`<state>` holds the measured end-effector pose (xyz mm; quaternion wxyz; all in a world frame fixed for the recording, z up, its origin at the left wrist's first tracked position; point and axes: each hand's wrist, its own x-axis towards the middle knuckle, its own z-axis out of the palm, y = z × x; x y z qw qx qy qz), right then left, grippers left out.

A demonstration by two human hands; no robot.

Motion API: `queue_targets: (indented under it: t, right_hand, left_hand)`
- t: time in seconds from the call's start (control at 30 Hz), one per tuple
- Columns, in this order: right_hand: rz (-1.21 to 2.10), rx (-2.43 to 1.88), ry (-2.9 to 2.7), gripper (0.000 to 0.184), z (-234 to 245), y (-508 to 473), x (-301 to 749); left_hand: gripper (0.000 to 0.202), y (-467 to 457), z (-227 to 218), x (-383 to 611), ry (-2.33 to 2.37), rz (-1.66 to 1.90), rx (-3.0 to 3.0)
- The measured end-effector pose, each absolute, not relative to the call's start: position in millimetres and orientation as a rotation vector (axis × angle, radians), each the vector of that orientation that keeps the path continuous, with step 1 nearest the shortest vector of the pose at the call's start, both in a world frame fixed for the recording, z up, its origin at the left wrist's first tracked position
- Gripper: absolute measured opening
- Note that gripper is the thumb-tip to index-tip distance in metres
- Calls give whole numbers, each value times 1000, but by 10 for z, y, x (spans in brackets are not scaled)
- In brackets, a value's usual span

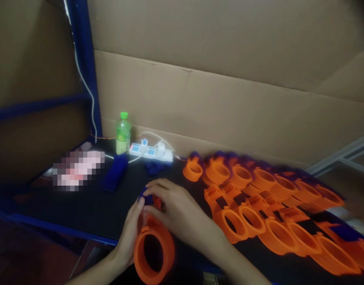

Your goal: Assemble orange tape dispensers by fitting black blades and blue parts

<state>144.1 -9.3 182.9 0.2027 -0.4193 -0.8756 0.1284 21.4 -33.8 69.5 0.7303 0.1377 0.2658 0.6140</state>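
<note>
Both my hands are closed around an orange plastic part [169, 253] with a large round ring at its near end. My left hand [133, 223] grips its left side, with the thumb up against a small dark blue piece [145, 196] at the far end. From above and the right, my right hand [171, 202] wraps over that same end, its fingertips at the blue piece. How the two pieces join is hidden by my fingers. Several similar orange ringed parts [281, 235] lie in rows to the right, those in the back row bearing dark blue pieces.
Along the cardboard wall [200, 99] stand a green-capped bottle [123, 136] and a white power strip [151, 151] with cables. Dark blue pieces [115, 172] lie on the black table [81, 209]. A blurred-out pink item [78, 170] is at the left, near a blue post [87, 71].
</note>
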Motion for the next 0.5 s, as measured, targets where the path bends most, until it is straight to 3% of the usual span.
queue_targets:
  t: [0.2,0.3,0.5]
  right_hand:
    - [440,-1360,-2207,14,1909,594,1173]
    - [577,-1378,-2270,22,1778,1004,927]
    - [673,-1425,-2345,24,1464,1408,514]
  left_hand:
    - [48,-298,730,193,556,1214,302]
    - [57,-297,740,188,584,1238,312]
    - [53,-324,752,193,634,1257,351]
